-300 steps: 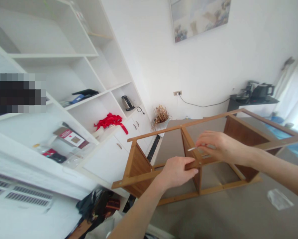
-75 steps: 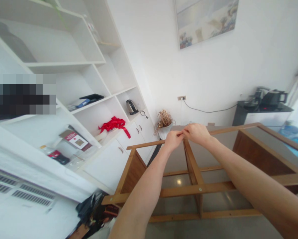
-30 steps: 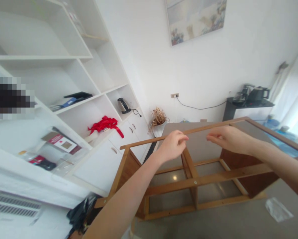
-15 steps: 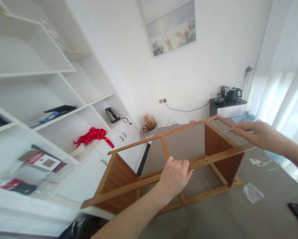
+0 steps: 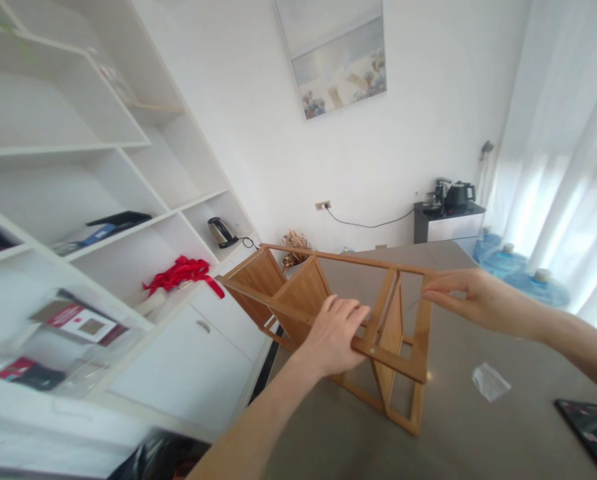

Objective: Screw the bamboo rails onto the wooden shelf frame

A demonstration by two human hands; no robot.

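A wooden shelf frame (image 5: 303, 290) with several slatted or panelled tiers lies on its side on the grey table (image 5: 463, 413). My left hand (image 5: 336, 337) is wrapped over its near upper rail, close to the right end. At that end, my right hand (image 5: 471, 293) is pinched against the far corner, beside the end crosspiece (image 5: 421, 330). The thin pale rod seen earlier between its fingertips is largely hidden now, and I cannot make out its tip.
A small clear plastic bag (image 5: 491, 382) and a black phone (image 5: 591, 430) lie right of the frame. Blue water bottles (image 5: 541, 287) stand beyond the table by the curtain. White shelving (image 5: 163, 333) with a kettle (image 5: 222, 232) and red ribbon (image 5: 181, 275) runs along the left.
The frame has turned on the table, its left end swinging away and its right end coming nearer. My left hand stays on the rail; my right hand has come down to the frame's corner.
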